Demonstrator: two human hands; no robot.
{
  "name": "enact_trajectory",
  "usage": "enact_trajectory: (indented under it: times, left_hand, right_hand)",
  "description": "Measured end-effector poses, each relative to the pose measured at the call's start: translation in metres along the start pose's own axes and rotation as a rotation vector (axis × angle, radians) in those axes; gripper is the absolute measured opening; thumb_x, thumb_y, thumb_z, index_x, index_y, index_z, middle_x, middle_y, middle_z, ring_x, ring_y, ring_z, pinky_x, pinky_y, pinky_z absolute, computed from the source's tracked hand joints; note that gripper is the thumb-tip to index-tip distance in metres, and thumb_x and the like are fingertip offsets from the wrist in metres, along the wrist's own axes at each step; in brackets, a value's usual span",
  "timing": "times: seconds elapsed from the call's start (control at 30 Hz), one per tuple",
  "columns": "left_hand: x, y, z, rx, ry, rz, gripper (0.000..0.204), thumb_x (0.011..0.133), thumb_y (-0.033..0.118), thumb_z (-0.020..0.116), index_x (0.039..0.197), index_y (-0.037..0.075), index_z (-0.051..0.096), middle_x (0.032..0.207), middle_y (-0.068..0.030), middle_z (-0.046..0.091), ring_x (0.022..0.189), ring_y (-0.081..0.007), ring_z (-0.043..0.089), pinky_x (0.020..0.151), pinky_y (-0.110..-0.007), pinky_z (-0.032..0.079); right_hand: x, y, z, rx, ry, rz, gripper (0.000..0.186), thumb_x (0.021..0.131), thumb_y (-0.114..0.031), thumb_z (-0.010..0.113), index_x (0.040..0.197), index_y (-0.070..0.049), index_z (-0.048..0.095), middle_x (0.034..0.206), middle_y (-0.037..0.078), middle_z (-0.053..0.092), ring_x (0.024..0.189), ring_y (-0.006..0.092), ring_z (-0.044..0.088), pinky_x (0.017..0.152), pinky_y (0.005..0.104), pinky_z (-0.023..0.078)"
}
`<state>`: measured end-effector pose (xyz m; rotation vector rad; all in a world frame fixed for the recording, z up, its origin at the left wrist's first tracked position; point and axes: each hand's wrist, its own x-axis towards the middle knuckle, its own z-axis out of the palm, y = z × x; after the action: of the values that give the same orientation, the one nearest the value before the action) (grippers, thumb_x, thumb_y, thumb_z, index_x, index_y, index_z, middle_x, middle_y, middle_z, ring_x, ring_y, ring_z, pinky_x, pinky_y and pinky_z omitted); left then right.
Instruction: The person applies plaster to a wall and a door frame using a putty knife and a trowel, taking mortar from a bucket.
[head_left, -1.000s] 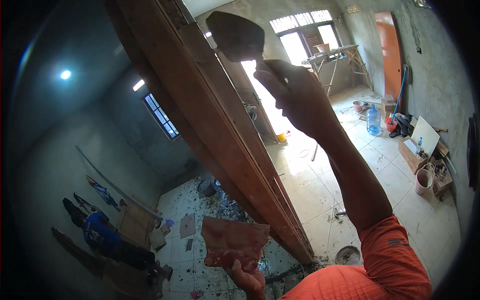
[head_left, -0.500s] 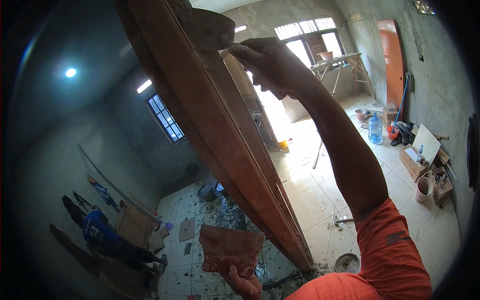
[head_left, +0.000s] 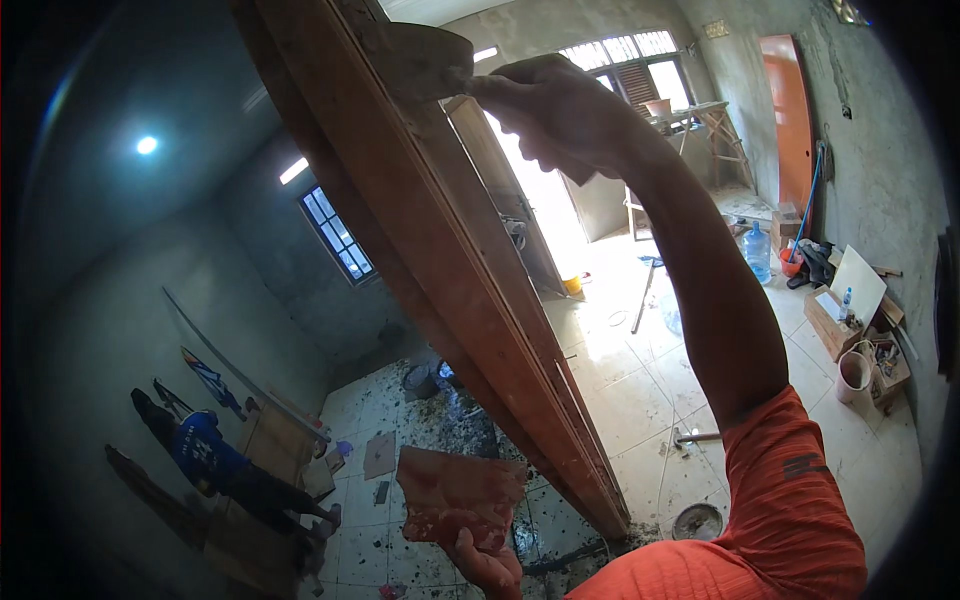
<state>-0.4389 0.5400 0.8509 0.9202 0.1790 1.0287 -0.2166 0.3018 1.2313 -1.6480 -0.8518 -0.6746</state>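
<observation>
Overhead, my right hand [head_left: 555,110] is closed on a trowel, its arm stretched up from the orange sleeve. The trowel's broad grey blade [head_left: 428,58] lies beside the upper part of a brown wooden post [head_left: 440,250], which seems to be a door frame. Whether the blade touches the wood or the narrow wall strip next to it, I cannot tell. Low in the picture, my left hand [head_left: 485,565] grips a broken reddish-brown tile-like slab [head_left: 460,490] from below, thumb on its face. Paler smears mark the slab's lower part.
At the lower left a person in a blue shirt [head_left: 205,450] bends by a wooden bench. Buckets [head_left: 420,380] stand on the splattered floor. To the right are a hammer [head_left: 695,437], a round pan [head_left: 697,523], a pink bucket [head_left: 852,372], a water jug [head_left: 757,255] and a bamboo scaffold [head_left: 715,130].
My right hand and the trowel have shifted very slightly to the right along the post's top. The slab in my left hand stays nearly in place. The view has turned a little.
</observation>
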Motion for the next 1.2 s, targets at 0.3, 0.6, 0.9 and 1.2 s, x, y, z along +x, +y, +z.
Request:
enact_trajectory:
  times: [0.3,0.6,0.9,1.2]
  left_hand:
    - [-0.003,-0.002,0.002,-0.025,-0.052,-0.068,0.059,0.085,0.026,0.06,0.141,0.019,0.046,0.127,-0.0077,0.054,0.12,-0.0297,0.056,0.09,-0.053,0.056]
    - [-0.002,-0.004,-0.003,-0.045,-0.047,-0.071,0.056,0.085,0.022,0.06,0.14,0.018,0.048,0.122,-0.0071,0.057,0.117,-0.0283,0.058,0.091,-0.057,0.056]
    - [-0.012,-0.01,0.0,0.058,-0.058,-0.042,0.046,0.087,0.024,0.061,0.132,0.018,0.052,0.112,-0.004,0.057,0.105,-0.0233,0.061,0.089,-0.054,0.057]
    - [-0.035,0.005,0.014,-0.084,-0.002,-0.562,0.028,0.094,0.021,0.06,0.121,0.019,0.061,0.097,0.0018,0.063,0.096,-0.0139,0.063,0.079,-0.053,0.061]
  right_hand:
    - [-0.06,0.051,0.009,-0.159,-0.05,-0.298,0.051,0.103,-0.047,0.055,0.093,0.002,0.067,0.064,0.004,0.057,0.051,0.0113,0.06,0.047,0.0283,0.05]
    - [-0.133,0.054,0.026,-0.009,-0.141,0.241,0.022,0.098,-0.018,0.064,0.115,-0.005,0.065,0.099,0.017,0.069,0.086,0.0356,0.067,0.079,0.0426,0.053]
    - [-0.206,0.1,0.022,-0.049,-0.242,0.245,0.038,0.101,-0.031,0.061,0.122,0.001,0.065,0.1,0.021,0.07,0.089,0.0358,0.068,0.081,0.0407,0.054]
    - [-0.314,0.175,-0.023,0.744,-0.476,0.812,0.042,0.104,-0.036,0.058,0.117,0.003,0.068,0.065,0.003,0.057,0.053,0.0081,0.056,0.045,0.0244,0.043]
